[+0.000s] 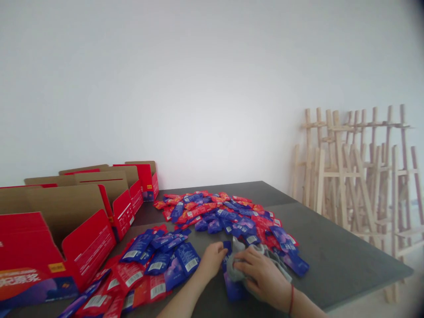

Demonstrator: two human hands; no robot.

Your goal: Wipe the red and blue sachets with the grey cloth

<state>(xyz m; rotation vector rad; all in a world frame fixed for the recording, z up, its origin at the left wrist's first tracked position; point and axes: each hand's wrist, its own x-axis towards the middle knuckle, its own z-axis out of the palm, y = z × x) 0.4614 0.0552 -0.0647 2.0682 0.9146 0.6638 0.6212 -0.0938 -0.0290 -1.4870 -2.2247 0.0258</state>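
Near the table's front, my left hand point(212, 261) is closed, its fingertips pinching the upper end of a blue pouch point(234, 290). My right hand point(265, 276) wears a red cord at the wrist and grips a bunched grey cloth point(236, 270). That cloth lies against the middle of the pouch and hides part of it. Left of my hands is a pile of blue and red pouches point(157, 263), several with barcodes showing. A larger heap of red and blue pouches point(212, 214) spreads beyond my hands and round to the right.
Several open red cardboard boxes point(89, 240) stand in a row along the left side of the dark table point(334, 260). The table's right edge runs diagonally. Wooden easels point(341, 176) lean by the white wall point(212, 88) at the right.
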